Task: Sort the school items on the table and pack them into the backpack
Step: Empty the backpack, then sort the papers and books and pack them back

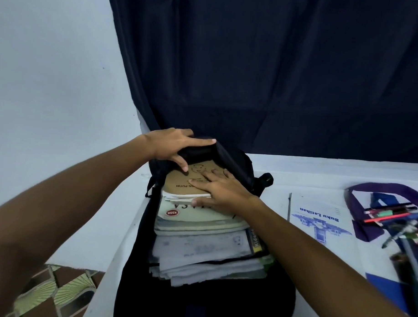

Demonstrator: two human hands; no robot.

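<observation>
A black backpack (236, 164) lies on the white table (321, 167), its mouth facing me. A stack of books and papers (200, 250) sticks out of it. A brown exercise book (176, 182) tops the stack, half inside the opening. My left hand (173, 145) grips the backpack's upper flap and holds it up, thumb under the edge. My right hand (221, 189) lies on the brown book, fingers spread flat over its cover and thumb at its near edge.
To the right lie a white exercise book with blue print (319, 221) and an open purple pencil case (376, 211) spilling several pens and pencils (395, 219). A dark blue curtain (277, 77) hangs behind. Patterned floor tiles (56, 290) show at lower left.
</observation>
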